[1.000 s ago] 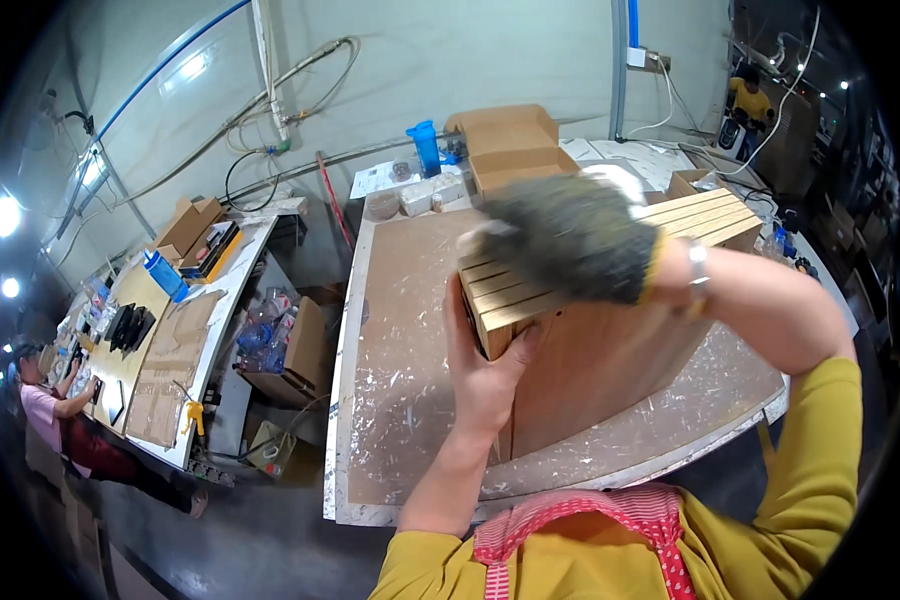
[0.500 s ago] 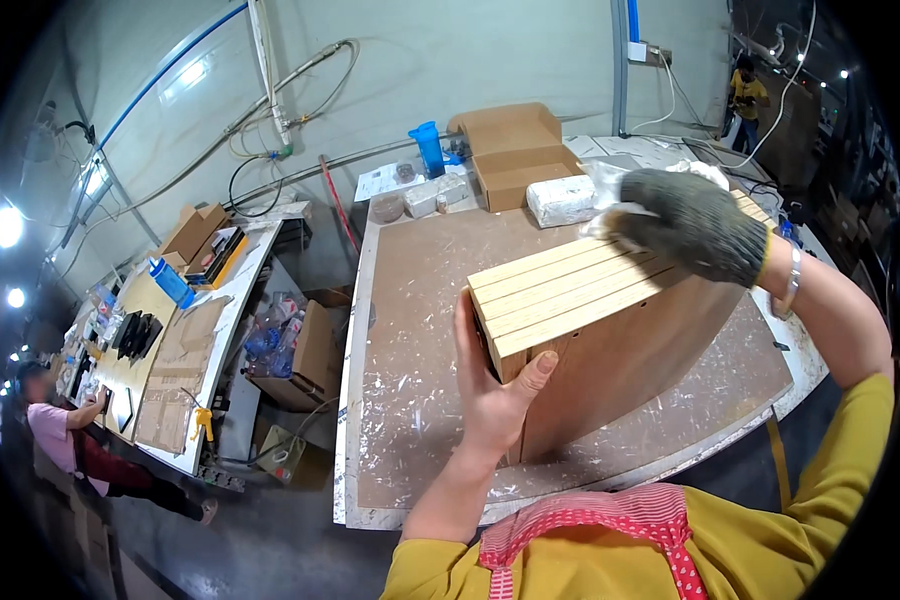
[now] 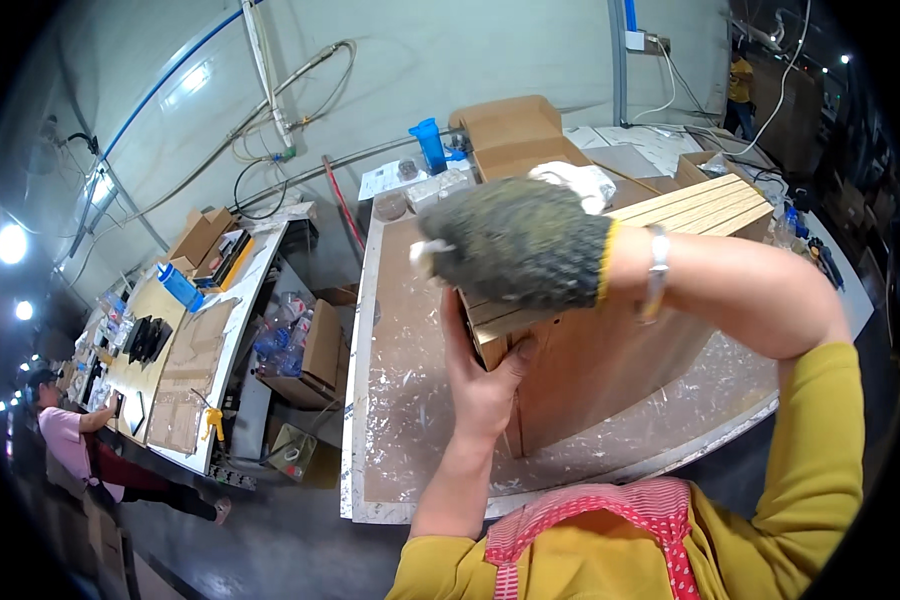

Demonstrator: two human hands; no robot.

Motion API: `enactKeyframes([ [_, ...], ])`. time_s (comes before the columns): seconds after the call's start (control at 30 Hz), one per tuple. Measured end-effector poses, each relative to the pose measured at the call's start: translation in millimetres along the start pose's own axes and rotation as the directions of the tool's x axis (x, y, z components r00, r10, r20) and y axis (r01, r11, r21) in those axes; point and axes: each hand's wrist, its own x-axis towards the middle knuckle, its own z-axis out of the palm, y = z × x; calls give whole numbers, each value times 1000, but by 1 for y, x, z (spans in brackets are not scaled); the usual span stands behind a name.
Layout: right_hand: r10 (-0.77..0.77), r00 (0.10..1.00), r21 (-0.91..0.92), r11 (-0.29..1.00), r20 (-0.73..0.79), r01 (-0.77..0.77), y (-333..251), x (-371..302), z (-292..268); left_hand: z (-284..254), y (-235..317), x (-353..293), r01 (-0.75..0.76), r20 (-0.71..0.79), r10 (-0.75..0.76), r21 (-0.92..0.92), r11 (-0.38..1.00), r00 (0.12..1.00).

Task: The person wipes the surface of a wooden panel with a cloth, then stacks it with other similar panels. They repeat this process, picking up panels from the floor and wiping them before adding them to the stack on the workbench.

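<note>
A thick stack of wood boards [image 3: 625, 350] stands on edge on the worktable, with its pale, grooved upper edges facing up. My bare left hand [image 3: 482, 385] grips the stack's near left end, the thumb on the front face and the fingers round the end. Across the top of that same end lies my right hand [image 3: 515, 245] in a dark knitted glove, slightly blurred. A small white wad [image 3: 422, 258], seemingly cloth, pokes out at its fingertips. Most of the wad is hidden under the glove. Just behind the glove sits a crumpled white bundle [image 3: 575, 183].
The worktable [image 3: 410, 440] has a brown, white-speckled top. At its back stand an open cardboard box [image 3: 515, 135] and a blue cup [image 3: 428, 145]. Tools [image 3: 825, 262] lie at the right edge. A person in pink [image 3: 70, 440] works at the left bench [image 3: 195, 400].
My right hand has swept left and nearer along the top of the stack, from its far part to the end by my left hand. My left hand keeps its hold.
</note>
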Motion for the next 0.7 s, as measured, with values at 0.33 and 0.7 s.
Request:
enactKeyframes([
  [0.33,589,808,22,808,1,-589,28,-58,-78,-10,8,0,-54,-14,59,258,965,998],
  [0.7,58,995,76,995,87,-65,1,-5,-8,-7,-5,9,21,-13,-19,149,989,1000],
])
